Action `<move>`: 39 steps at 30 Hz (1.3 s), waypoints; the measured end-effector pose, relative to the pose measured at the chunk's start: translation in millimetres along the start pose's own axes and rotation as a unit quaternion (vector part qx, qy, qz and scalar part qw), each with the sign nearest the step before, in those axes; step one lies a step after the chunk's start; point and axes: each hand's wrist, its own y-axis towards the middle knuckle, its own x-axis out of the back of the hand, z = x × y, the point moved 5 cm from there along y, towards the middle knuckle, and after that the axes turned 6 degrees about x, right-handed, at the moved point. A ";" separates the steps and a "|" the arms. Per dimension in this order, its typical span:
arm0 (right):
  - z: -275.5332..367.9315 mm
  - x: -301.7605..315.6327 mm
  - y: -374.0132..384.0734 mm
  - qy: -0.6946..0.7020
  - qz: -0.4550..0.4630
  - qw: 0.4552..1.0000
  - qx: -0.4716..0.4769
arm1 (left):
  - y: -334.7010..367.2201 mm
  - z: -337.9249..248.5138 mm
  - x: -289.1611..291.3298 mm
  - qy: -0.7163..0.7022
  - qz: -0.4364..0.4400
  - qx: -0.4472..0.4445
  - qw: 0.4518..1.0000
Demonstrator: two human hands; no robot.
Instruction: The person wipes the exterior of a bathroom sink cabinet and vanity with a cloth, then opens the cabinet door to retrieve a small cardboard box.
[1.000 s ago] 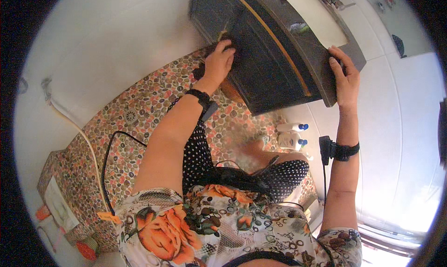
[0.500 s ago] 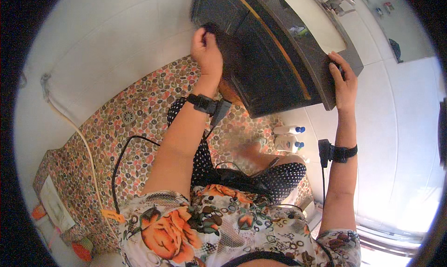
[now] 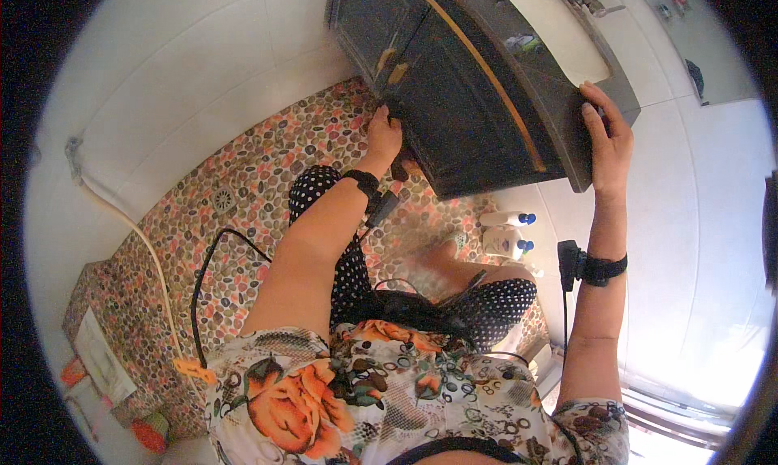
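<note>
My left hand (image 3: 384,141) is closed on what looks like a dark cloth (image 3: 395,108), pressed at the lower edge of a black cabinet (image 3: 470,108). The cloth is mostly hidden against the dark panel, so its full shape does not show. My right hand (image 3: 609,145) rests over the near right corner of the dark stone countertop (image 3: 559,113), fingers and thumb apart and lying on its surface. Two gold-coloured handles (image 3: 397,74) sit on the cabinet doors, just beyond my left hand.
White bottles with blue pump tops (image 3: 506,242) stand on the pebble-patterned floor (image 3: 267,173) beside the cabinet. A pale basin (image 3: 559,27) is set in the countertop. On the left are a hose (image 3: 146,238) and a floor drain (image 3: 224,200). A black cable (image 3: 198,291) loops near my left arm.
My left hand has come down and slightly right, from the far part of the cabinet front to its lower edge, the dark cloth still in it. My right hand stays on the countertop.
</note>
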 end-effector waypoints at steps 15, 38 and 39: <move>-8.7 1.9 -1.8 0.005 0.006 1.000 -0.002 | -12.5 -42.2 7.2 -0.084 0.092 -0.055 0.991; -8.5 1.7 -1.2 0.002 -0.003 1.000 -0.009 | -11.6 -51.4 23.1 -0.039 0.041 -0.099 0.993; -7.8 1.5 -1.9 0.003 -0.002 1.000 -0.009 | -12.8 -49.5 22.4 -0.044 0.041 -0.105 0.993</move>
